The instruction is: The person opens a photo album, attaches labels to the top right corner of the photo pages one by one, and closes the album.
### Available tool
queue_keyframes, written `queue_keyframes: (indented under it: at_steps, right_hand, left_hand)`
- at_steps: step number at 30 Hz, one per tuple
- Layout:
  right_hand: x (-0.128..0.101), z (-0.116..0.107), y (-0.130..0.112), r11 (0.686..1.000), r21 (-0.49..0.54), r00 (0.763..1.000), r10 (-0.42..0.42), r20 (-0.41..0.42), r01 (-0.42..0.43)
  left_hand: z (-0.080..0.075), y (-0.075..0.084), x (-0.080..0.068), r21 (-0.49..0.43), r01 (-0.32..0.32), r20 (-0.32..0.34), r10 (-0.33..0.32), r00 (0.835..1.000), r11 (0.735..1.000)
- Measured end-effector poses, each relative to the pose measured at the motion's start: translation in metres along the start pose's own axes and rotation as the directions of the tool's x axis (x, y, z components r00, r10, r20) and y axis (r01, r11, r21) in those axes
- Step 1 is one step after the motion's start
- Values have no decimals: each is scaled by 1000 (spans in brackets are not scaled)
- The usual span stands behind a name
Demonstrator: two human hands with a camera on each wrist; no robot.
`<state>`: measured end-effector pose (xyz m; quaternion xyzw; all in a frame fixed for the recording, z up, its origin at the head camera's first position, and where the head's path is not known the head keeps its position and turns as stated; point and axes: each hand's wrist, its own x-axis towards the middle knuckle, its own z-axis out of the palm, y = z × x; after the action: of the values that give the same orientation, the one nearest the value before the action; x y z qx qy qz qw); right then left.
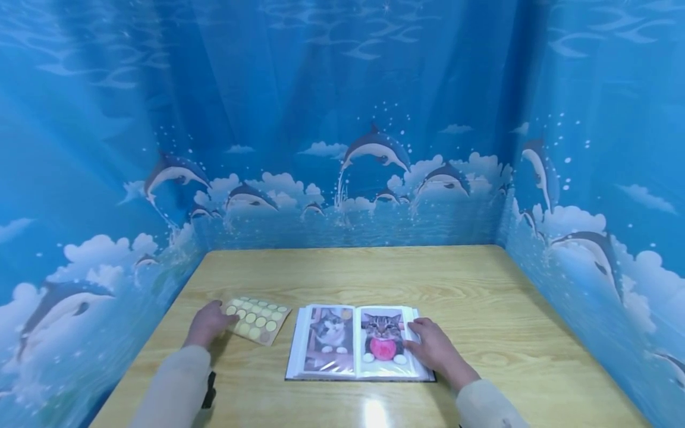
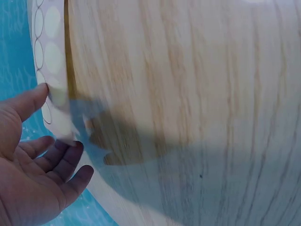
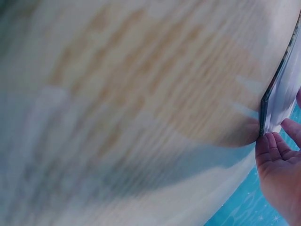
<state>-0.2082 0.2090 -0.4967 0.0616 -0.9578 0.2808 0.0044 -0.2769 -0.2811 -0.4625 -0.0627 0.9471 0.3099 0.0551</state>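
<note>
A sheet of round pale-yellow stickers (image 1: 255, 321) is tilted at the left of the table. My left hand (image 1: 210, 324) pinches its left end, thumb over the face and fingers behind, as the left wrist view (image 2: 44, 174) shows. One circle near the sheet's lower right corner looks browner than the others. To the right lies an open photo album (image 1: 355, 375) with a cat photo (image 1: 329, 339) on the left page and another cat photo (image 1: 382, 333) on the right. My right hand (image 1: 436, 348) holds the album's right edge, thumb over the page, fingertips against the cover's edge.
Both things are on a light wood-grain table (image 1: 353, 273). Blue curtains (image 1: 299, 119) printed with dolphins and clouds enclose its back and both sides. A small tan round spot (image 1: 346, 314) shows at the top of the left photo.
</note>
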Motion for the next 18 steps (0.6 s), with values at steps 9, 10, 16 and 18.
queue_keyframes:
  at_steps: [9,10,16,18]
  right_hand:
    - [-1,0,-2,1000,-5,1000,-17,-9,17]
    - [-2,0,-2,1000,-4,1000,-22,-11,22]
    - [-3,-2,-5,1000,-4,1000,-26,-15,26]
    - [-3,-2,-5,1000,-3,1000,-23,-14,23]
  left_hand:
    - [2,9,-1,-298,-34,-66,15,998,954]
    - [2,11,-1,-355,-29,-59,9,998,934]
    - [2,23,2,-507,23,-12,-34,999,862]
    - [2,30,0,-500,23,-12,-34,999,866]
